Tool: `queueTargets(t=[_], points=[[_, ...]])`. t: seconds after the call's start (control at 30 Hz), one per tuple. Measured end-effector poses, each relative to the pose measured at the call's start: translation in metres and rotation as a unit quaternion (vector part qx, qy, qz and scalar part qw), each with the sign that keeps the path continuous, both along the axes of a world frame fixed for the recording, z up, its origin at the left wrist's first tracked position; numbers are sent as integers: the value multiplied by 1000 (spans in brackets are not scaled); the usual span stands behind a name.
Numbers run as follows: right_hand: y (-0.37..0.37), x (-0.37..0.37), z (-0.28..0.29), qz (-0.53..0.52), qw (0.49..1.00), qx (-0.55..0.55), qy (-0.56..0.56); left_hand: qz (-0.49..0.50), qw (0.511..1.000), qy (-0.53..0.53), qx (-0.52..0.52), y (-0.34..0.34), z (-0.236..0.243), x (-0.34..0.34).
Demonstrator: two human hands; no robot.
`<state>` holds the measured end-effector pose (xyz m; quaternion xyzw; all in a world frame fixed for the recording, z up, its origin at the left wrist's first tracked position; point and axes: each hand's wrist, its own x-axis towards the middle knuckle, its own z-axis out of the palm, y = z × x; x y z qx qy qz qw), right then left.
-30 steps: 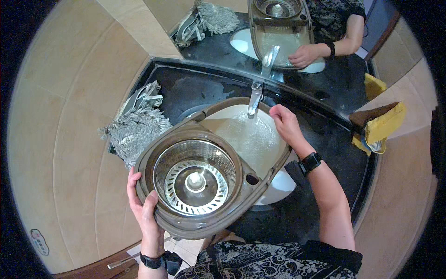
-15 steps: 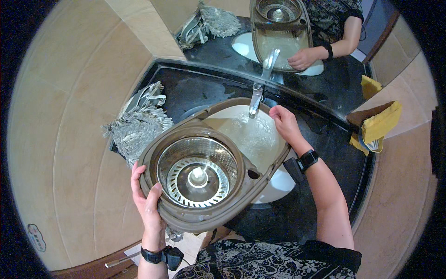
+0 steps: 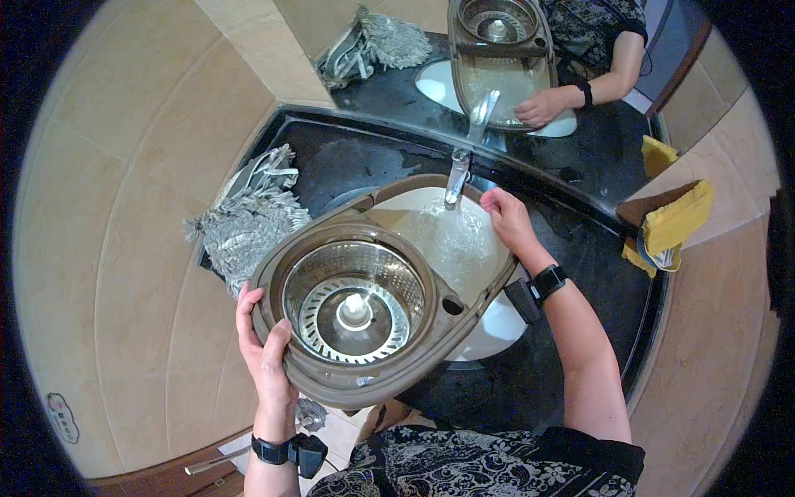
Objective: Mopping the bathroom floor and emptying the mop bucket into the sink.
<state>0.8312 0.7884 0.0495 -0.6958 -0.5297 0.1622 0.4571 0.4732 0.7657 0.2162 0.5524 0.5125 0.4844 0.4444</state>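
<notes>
A brown spin-mop bucket (image 3: 389, 383) rests tilted over the white sink (image 3: 494, 330), its perforated steel spin basket (image 3: 356, 302) toward me. Water (image 3: 451, 240) from the chrome faucet (image 3: 457, 176) churns in the bucket's far compartment. My left hand (image 3: 267, 348) is closed round the near left rim, thumb on top and fingers along the side. At the far right rim, my right hand (image 3: 507, 217) grips the bucket's edge beside the faucet, its fingers curled over; part of the grip is hidden.
Grey mop heads (image 3: 248, 219) lie at the left of the black countertop (image 3: 580, 306). A yellow cloth (image 3: 679, 219) hangs over a small container at the right wall. Behind the faucet, a mirror (image 3: 596, 141) reflects the bucket and an arm.
Little differs. The bucket's near end has risen very slightly, with my left hand still on it. Water keeps running, and my right hand stays at the far rim.
</notes>
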Motion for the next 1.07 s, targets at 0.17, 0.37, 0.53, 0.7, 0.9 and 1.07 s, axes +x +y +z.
queueTargets(t=[0.17, 0.37, 0.53, 0.7, 0.9, 1.07], points=[[1, 1, -3, 2, 1000, 2, -6, -2, 1000, -17, -4, -1, 0, 1], [1, 2, -5, 2, 1000, 3, -10, -4, 1000, -21, -3, 0, -1, 1], [1, 1, -2, 2, 1000, 1, -4, -3, 1000, -11, 4, 1, -2, -1], [1, 3, -5, -1, 1000, 0, -4, -2, 1000, -21, 0, 0, 1, 2], [1, 1, -3, -1, 1000, 2, -1, -3, 1000, -15, 6, 0, 0, 1], [0, 1, -2, 4, 1000, 4, 8, 0, 1000, -22, -9, 0, 0, 1]])
